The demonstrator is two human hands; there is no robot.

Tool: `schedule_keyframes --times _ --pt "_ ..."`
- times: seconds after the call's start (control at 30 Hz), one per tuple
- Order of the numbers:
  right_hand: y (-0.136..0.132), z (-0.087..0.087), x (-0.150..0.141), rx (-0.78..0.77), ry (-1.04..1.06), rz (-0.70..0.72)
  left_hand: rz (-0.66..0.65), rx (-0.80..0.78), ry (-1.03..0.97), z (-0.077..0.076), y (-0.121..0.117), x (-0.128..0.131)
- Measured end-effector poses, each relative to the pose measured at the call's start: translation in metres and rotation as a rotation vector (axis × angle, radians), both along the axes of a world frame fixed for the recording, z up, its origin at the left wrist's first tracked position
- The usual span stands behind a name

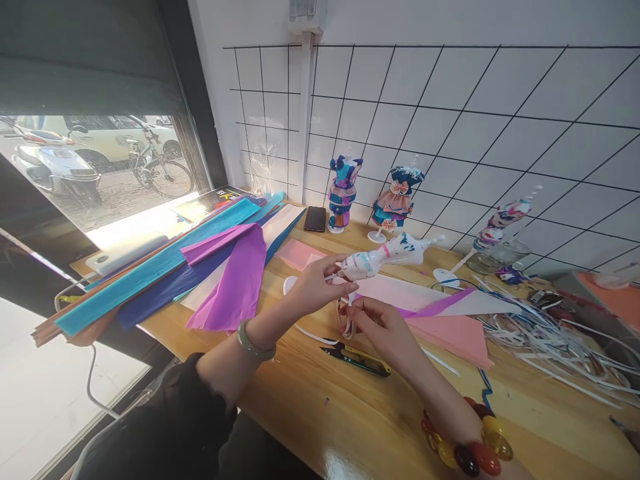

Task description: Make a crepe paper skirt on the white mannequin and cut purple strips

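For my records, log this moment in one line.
left hand: holding small mannequin; right hand: pinching white strip; snips: on table

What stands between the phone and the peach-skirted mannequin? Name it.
In the head view, a small mannequin dressed in blue and purple stands between them.

The left hand (320, 285) partly hides the stand (289, 285) of the white dress form (361, 265). The right hand (383, 327) partly conceals a round item (343, 320), possibly a roll. The top edge crops the wall box (303, 24).
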State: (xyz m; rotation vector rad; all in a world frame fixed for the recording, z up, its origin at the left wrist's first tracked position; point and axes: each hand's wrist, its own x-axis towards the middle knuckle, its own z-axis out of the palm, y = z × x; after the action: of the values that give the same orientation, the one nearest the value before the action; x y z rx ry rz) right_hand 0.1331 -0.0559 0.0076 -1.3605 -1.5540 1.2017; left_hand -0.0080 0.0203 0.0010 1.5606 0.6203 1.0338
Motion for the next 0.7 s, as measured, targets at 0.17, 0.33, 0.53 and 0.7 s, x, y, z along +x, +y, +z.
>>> schedule_keyframes --times 0.17,0.33,0.53,0.7 --pt "0.0011 -0.0043 0.0005 0.021 -0.057 0.014 -0.031 -0.084 -0.027 0.0008 0.0006 -0.0006" --pt "0.0015 -0.0036 0.0026 0.078 -0.133 0.055 -0.038 -0.140 -0.040 0.0004 0.0019 -0.0011" --pt "0.0012 -0.0010 0.0050 0.154 -0.225 0.135 -0.104 -0.191 -0.077 0.0034 0.0009 -0.0019" --pt "0.0012 -0.0019 0.0061 0.214 -0.305 0.154 -0.147 -0.210 -0.096 0.0069 -0.0014 -0.0030"
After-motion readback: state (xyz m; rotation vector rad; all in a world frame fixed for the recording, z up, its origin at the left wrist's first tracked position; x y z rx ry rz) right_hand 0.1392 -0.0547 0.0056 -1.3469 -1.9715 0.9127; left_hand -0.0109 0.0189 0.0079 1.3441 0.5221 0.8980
